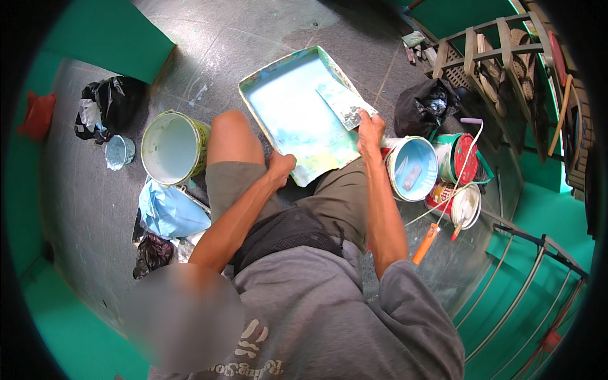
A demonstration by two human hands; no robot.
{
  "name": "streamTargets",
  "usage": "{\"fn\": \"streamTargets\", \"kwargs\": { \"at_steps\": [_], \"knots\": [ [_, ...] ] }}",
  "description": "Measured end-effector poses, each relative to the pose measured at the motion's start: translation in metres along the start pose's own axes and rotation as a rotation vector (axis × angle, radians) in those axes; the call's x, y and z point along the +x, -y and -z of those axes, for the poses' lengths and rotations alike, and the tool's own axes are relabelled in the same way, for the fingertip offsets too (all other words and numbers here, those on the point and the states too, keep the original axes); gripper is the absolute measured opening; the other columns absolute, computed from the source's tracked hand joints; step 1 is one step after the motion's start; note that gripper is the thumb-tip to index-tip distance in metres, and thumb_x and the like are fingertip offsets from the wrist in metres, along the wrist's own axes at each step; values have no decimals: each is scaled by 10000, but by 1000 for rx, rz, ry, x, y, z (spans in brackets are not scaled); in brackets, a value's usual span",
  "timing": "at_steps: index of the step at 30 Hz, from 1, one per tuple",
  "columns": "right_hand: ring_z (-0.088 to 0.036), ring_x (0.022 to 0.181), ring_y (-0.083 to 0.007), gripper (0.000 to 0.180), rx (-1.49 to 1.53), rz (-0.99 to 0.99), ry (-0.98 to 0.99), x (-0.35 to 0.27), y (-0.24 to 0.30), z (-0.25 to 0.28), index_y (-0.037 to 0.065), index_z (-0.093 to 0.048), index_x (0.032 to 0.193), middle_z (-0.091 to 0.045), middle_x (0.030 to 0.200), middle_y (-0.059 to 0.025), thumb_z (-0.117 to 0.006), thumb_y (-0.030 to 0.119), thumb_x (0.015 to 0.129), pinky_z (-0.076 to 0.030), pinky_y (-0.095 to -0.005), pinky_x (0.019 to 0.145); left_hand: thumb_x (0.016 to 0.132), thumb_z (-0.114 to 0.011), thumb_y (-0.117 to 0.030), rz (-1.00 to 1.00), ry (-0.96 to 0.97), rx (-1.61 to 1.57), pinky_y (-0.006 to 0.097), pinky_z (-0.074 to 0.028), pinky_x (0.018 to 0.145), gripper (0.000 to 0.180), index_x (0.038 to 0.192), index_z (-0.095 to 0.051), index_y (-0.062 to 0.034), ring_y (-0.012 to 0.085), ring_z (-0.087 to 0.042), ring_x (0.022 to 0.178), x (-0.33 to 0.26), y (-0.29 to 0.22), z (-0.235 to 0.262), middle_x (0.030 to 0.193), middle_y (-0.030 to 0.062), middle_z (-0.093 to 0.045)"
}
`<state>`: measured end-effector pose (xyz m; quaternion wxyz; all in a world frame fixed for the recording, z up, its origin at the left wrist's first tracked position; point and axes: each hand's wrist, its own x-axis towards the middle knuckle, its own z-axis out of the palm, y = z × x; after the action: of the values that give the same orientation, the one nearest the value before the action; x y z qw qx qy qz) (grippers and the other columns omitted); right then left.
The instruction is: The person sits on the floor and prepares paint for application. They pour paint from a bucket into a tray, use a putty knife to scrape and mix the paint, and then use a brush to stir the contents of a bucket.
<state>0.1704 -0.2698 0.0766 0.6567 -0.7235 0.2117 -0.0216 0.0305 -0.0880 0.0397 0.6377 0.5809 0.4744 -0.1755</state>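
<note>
A rectangular paint tray (256, 120), its inside coated in pale blue paint, rests tilted over my knees. At its near left edge my left hand (283, 168) is closed around the rim. My right hand (371, 132) grips a thin, flat, paint-smeared scraper (346, 106) by its near right end. The scraper's blade lies over the right part of the tray, its far edge close to the painted surface; whether it touches cannot be made out. Just right of my right wrist stands a bucket of light blue paint (411, 168) with a small flat piece in it.
At left are a bucket of pale liquid (170, 148), a small cup (120, 152), black bags (114, 104) and a blue bag (170, 209). Paint cans (457, 158), a roller with an orange handle (426, 243), a shoe rack (503, 54) and metal bars (513, 304) stand right.
</note>
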Motion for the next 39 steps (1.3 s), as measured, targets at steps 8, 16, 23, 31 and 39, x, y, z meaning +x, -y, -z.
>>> {"fn": "streamTargets", "kwargs": {
  "at_steps": [8,16,23,31,39],
  "knots": [
    [-501,621,-235,321,-308,48,-26,15,-17,-18,-105,-507,675,-545,661,-180,-623,181,763,-416,-389,604,601,-463,55,124,76,-7,322,-292,410,477,1078,-459,62,193,-457,571,-8,-10,-2,775,85,-480],
    [-411,566,-111,235,-47,-97,117,-30,-26,-46,-40,-487,655,-473,619,-35,-625,112,768,-364,-302,506,651,-462,3,71,74,28,303,-255,391,506,1149,-384,55,152,-393,508,-5,-7,2,739,96,-494],
    [-398,561,-126,252,-175,-15,183,-47,-11,-59,-47,-473,642,-455,591,-53,-619,110,774,-355,-323,515,593,-485,29,54,67,-19,296,-287,402,429,1021,-512,43,172,-433,540,-14,-12,6,749,98,-517],
    [-276,515,-86,435,-342,186,100,-45,-20,-58,79,-288,557,-283,545,31,-653,129,787,-271,-302,439,586,-489,33,39,30,60,302,-296,406,464,1050,-495,38,180,-428,536,-23,-21,4,760,103,-506],
    [-388,559,-182,300,-313,115,83,-44,-26,-62,20,-411,633,-407,599,-66,-618,165,795,-339,-354,519,618,-456,33,-22,69,-17,317,-365,469,448,1063,-502,39,215,-504,646,-13,-10,4,858,118,-548]
  ]
}}
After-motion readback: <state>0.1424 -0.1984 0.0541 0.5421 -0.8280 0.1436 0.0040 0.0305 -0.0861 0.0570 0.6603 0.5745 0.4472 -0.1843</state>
